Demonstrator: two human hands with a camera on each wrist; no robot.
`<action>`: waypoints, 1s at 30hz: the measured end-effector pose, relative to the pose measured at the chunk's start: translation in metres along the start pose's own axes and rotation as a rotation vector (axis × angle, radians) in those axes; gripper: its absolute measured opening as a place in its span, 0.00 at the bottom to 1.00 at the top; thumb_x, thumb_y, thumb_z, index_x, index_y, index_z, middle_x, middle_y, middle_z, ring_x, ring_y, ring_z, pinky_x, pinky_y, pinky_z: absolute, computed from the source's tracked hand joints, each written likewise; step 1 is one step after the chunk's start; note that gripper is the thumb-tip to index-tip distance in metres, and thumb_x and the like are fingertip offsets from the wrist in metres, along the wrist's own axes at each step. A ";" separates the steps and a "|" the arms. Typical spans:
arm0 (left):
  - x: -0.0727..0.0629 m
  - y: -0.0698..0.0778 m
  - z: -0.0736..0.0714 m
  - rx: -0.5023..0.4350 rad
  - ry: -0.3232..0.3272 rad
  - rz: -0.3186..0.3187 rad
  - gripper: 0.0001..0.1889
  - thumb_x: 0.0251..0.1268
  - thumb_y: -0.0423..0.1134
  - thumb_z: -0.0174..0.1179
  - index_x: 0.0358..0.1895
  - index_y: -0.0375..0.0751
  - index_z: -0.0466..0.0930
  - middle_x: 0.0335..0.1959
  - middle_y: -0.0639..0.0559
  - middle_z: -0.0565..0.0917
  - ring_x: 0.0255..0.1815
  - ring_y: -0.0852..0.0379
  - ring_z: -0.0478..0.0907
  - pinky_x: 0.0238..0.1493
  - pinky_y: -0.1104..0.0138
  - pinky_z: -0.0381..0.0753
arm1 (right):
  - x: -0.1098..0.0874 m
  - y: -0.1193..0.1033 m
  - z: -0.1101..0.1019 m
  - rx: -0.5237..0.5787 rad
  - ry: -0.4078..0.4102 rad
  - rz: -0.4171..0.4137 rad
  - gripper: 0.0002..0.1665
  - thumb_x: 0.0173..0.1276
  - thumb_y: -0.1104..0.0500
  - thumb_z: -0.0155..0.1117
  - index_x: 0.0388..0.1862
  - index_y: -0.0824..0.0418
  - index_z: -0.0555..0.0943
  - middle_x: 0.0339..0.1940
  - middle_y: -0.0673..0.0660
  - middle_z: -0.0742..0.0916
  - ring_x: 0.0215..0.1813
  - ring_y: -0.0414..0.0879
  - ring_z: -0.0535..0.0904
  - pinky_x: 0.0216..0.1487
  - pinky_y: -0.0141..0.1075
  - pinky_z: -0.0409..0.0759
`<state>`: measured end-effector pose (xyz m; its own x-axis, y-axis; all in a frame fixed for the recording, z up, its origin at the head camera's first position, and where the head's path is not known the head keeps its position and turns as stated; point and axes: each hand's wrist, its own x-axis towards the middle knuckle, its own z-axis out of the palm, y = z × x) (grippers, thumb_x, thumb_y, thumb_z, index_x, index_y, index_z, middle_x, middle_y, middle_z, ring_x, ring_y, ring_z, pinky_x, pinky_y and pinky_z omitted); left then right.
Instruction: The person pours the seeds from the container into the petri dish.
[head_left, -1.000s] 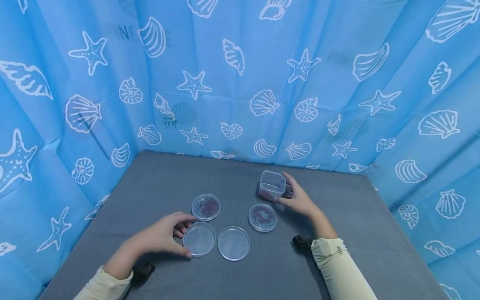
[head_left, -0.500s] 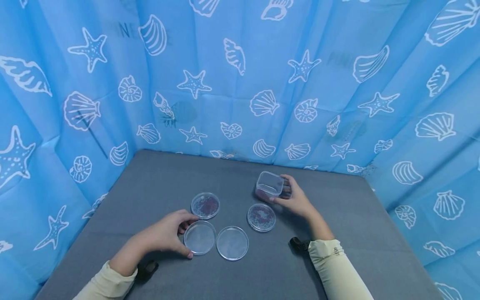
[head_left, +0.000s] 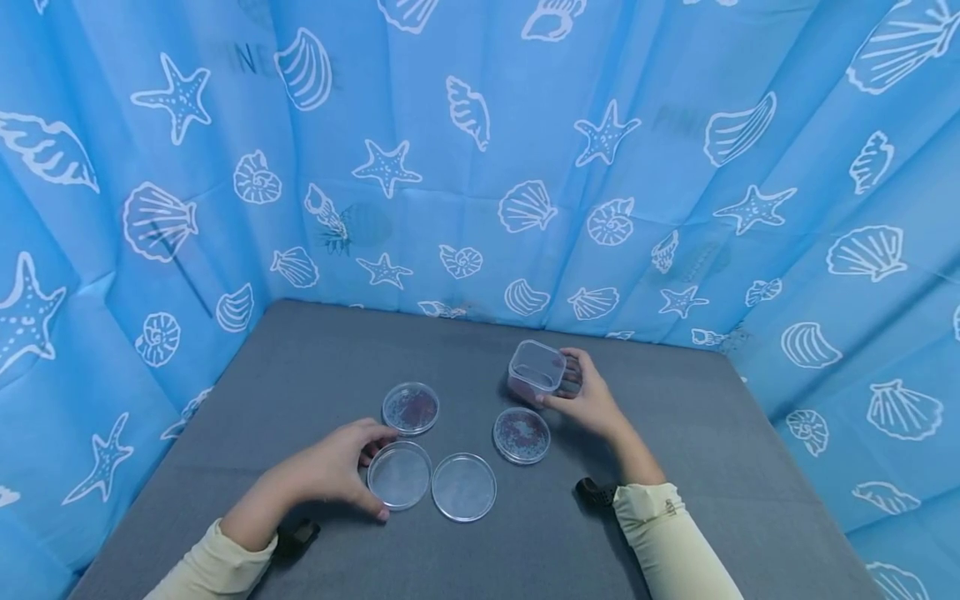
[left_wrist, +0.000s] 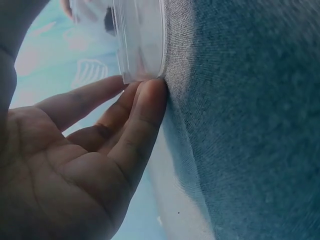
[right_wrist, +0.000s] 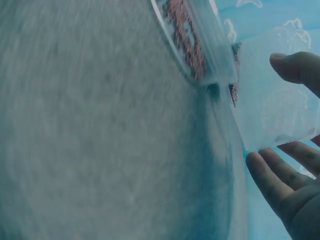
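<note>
My left hand [head_left: 330,467] holds the rim of a clear empty petri dish [head_left: 399,475], thumb at its near edge and fingers at its far left edge. In the left wrist view the fingertips [left_wrist: 150,95] meet the dish wall [left_wrist: 142,45] close to the cloth. My right hand [head_left: 596,404] grips a clear square plastic container [head_left: 537,371] from its right side, with reddish-brown grains low inside. The container stands behind a petri dish [head_left: 522,435] with reddish-brown grains scattered in it. In the right wrist view the thumb and fingers span the container [right_wrist: 275,95].
Another empty petri dish [head_left: 464,487] lies just right of the held one. Behind the left hand sits a second dish with reddish-brown grains [head_left: 411,408]. Grey cloth [head_left: 375,342] covers the table, and a blue shell-print curtain [head_left: 450,167] encloses its back and sides.
My right hand has shifted slightly left with the square container. The left hand has moved a little closer around its petri dish; the other dishes keep their places.
</note>
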<state>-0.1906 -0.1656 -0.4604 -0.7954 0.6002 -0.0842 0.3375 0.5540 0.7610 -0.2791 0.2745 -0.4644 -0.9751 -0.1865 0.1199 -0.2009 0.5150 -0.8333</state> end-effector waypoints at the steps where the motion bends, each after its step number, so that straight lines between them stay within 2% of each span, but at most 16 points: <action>1: 0.000 0.000 0.000 -0.002 -0.002 0.001 0.54 0.39 0.50 0.89 0.73 0.33 0.74 0.56 0.47 0.79 0.56 0.51 0.77 0.54 0.66 0.85 | 0.000 -0.002 0.001 0.007 0.004 -0.007 0.57 0.62 0.57 0.84 0.82 0.59 0.59 0.77 0.70 0.74 0.75 0.70 0.74 0.66 0.56 0.83; 11: 0.005 -0.006 -0.001 -0.031 -0.017 0.012 0.50 0.39 0.48 0.89 0.70 0.35 0.77 0.58 0.47 0.80 0.55 0.52 0.79 0.54 0.67 0.86 | -0.006 -0.030 0.014 0.040 0.004 -0.117 0.57 0.59 0.64 0.84 0.81 0.59 0.60 0.75 0.69 0.75 0.73 0.70 0.76 0.66 0.58 0.83; 15: 0.006 -0.009 -0.001 -0.034 -0.016 0.023 0.49 0.38 0.49 0.90 0.69 0.36 0.79 0.57 0.48 0.80 0.54 0.53 0.79 0.52 0.68 0.86 | -0.011 -0.042 0.021 0.019 -0.012 -0.140 0.56 0.59 0.64 0.84 0.80 0.57 0.61 0.75 0.65 0.76 0.74 0.67 0.76 0.66 0.58 0.83; 25: 0.006 -0.013 -0.001 -0.047 -0.026 -0.015 0.47 0.40 0.51 0.89 0.69 0.42 0.79 0.58 0.51 0.79 0.56 0.54 0.77 0.56 0.66 0.85 | -0.019 -0.067 0.041 0.029 -0.039 -0.181 0.56 0.58 0.62 0.85 0.79 0.52 0.62 0.74 0.60 0.76 0.74 0.63 0.75 0.64 0.55 0.85; 30: 0.006 -0.015 -0.002 -0.074 -0.039 -0.036 0.47 0.41 0.51 0.89 0.69 0.44 0.78 0.59 0.53 0.78 0.58 0.54 0.76 0.58 0.66 0.84 | -0.022 -0.074 0.051 0.008 -0.079 -0.238 0.57 0.56 0.61 0.87 0.80 0.47 0.65 0.72 0.59 0.78 0.73 0.59 0.77 0.62 0.50 0.87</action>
<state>-0.2011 -0.1716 -0.4715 -0.7855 0.6038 -0.1361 0.2701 0.5322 0.8023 -0.2379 0.1981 -0.4332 -0.8901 -0.3668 0.2705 -0.4225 0.4418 -0.7914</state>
